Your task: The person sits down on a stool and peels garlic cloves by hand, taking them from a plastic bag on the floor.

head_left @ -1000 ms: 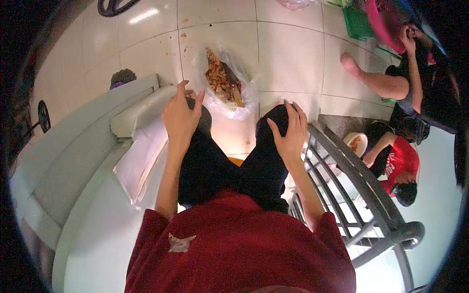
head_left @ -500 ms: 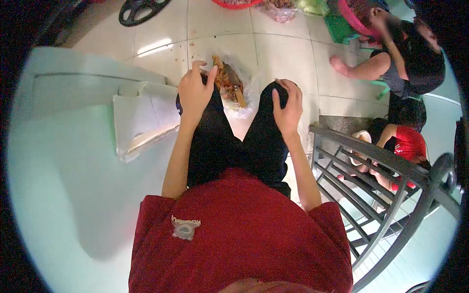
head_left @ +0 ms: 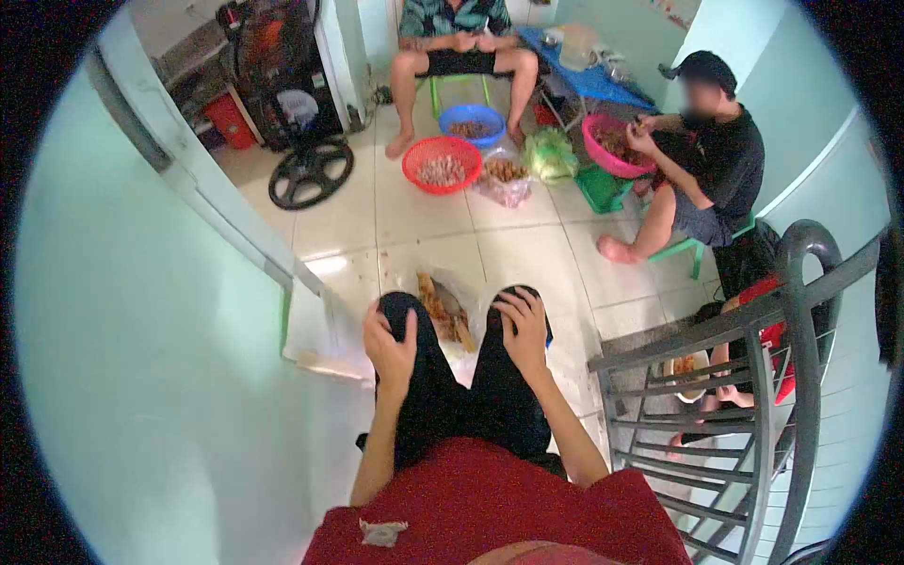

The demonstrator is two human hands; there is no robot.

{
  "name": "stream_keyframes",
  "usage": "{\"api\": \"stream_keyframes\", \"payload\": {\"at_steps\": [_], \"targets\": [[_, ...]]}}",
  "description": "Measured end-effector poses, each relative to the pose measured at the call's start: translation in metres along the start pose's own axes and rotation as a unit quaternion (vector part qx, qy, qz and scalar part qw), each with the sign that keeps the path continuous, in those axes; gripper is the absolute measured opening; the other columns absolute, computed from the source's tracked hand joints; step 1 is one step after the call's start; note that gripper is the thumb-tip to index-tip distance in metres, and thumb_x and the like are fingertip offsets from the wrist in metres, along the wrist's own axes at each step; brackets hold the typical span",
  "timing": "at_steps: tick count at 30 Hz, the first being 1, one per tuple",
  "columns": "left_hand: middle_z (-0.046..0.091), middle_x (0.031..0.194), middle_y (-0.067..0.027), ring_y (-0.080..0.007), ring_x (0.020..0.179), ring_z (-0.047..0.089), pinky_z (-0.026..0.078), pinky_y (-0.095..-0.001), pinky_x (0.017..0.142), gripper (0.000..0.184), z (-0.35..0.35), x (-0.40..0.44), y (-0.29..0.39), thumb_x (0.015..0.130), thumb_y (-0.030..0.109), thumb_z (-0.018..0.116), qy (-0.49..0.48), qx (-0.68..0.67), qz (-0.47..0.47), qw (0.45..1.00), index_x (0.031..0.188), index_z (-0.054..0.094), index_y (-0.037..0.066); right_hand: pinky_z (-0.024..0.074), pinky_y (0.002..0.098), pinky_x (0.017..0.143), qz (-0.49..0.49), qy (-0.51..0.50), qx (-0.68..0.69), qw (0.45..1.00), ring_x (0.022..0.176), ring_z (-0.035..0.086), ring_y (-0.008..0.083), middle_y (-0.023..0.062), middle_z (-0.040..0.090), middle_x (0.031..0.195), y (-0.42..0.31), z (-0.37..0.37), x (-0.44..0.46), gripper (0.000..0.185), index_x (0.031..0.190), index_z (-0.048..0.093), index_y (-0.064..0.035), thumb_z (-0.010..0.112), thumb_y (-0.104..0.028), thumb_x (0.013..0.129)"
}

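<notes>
My left hand (head_left: 392, 350) rests on my left knee, holding nothing, with its thumb and fingers apart. On the other knee lies my right hand (head_left: 524, 330), its fingers spread over the black trousers (head_left: 461, 419). Beyond and between my knees, a clear plastic bag (head_left: 476, 282) is spread on the floor. It bears brown-orange scraps (head_left: 435, 303) and what looks like a knife (head_left: 454, 301) with a light wooden handle, partly hidden by my leg. Neither hand touches the bag.
Ahead stand a red basket (head_left: 408, 169), a blue basin (head_left: 443, 122) and a green bag (head_left: 551, 158). One person sits behind them; another at right handles something over a pink basin (head_left: 588, 141). A metal railing (head_left: 697, 348) borders my right, a wall (head_left: 169, 358) my left.
The view has tilted up, bringing the baskets, seated people and blue table into sight. Both hands stay on my knees; the right fingers have spread more.
</notes>
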State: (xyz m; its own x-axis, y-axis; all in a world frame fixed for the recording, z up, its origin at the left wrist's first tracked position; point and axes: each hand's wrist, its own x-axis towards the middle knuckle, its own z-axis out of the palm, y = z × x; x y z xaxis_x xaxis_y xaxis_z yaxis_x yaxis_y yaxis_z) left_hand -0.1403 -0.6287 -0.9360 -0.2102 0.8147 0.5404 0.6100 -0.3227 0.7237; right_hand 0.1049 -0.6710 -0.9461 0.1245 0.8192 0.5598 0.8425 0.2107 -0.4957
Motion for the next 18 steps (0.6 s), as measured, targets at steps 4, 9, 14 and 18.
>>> {"api": "stream_keyframes", "payload": {"at_steps": [4,9,14,18], "targets": [[0.059,0.087,-0.0178,-0.0358,0.081,0.060,0.049,-0.0465,0.071,0.048,-0.018,-0.009,0.003,0.090,0.034,0.072,-0.114,0.143,0.042,0.982,0.118,0.053,0.001,0.0334,0.0523,0.112,0.011,0.017,0.003,1.000,0.126,0.051,0.0281,0.0029,0.066,0.121,-0.009,-0.004,-0.002,0.016,0.103,0.070,-0.0119,0.062,-0.009,0.089],[0.066,0.082,-0.0184,-0.0369,0.080,0.066,0.054,-0.0472,0.062,0.041,-0.010,-0.003,0.014,0.097,0.031,0.060,-0.219,0.221,0.075,0.947,0.123,0.049,0.001,0.0351,0.0497,0.111,0.016,0.018,0.025,0.999,0.125,0.053,0.0282,0.0033,0.067,0.120,-0.004,-0.006,-0.005,0.013,0.099,0.070,-0.0096,0.062,-0.009,0.089],[0.067,0.080,-0.0161,-0.0369,0.071,0.068,0.056,-0.0437,0.058,0.031,0.000,0.007,0.008,0.099,0.022,0.055,-0.356,0.214,0.180,0.891,0.121,0.046,0.001,0.0362,0.0502,0.109,0.017,0.030,0.021,0.999,0.123,0.054,0.0283,0.0032,0.068,0.118,-0.007,-0.007,-0.003,0.012,0.097,0.070,-0.0089,0.063,-0.009,0.088],[0.063,0.075,-0.0196,-0.0414,0.068,0.065,0.049,-0.0464,0.054,0.020,-0.009,0.017,0.002,0.094,0.007,0.060,-0.368,-0.052,0.122,0.920,0.102,0.042,0.005,0.0375,0.0486,0.109,0.018,0.040,0.035,0.998,0.123,0.054,0.0278,0.0022,0.068,0.117,-0.006,-0.008,-0.003,0.009,0.095,0.070,-0.0091,0.066,-0.008,0.087]]}}
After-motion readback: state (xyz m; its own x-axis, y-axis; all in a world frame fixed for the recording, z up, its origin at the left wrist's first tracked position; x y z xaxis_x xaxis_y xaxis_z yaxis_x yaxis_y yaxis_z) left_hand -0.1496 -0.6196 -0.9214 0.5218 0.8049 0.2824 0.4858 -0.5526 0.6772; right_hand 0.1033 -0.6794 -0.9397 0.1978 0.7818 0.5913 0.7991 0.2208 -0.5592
